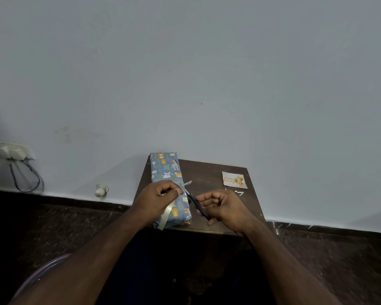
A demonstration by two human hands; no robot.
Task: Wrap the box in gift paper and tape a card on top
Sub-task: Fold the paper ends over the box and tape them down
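A long box wrapped in blue animal-print paper (166, 168) lies on the left part of a small dark wooden table (209, 172), running from the back edge to the front. My left hand (157, 198) hovers over the box's near half and pinches a roll of tape (168, 213), with a strip pulled out to the right. My right hand (222, 205) grips black scissors (197, 204) whose blades point up-left at that strip. A small white "Happy Birthday" card (234, 180) lies flat at the table's back right.
A few small white paper scraps (239, 192) lie just in front of the card. The table stands against a pale wall. A wall socket with cables (13, 151) is at far left, and a small white fitting (101, 190) sits at the skirting. Dark floor surrounds the table.
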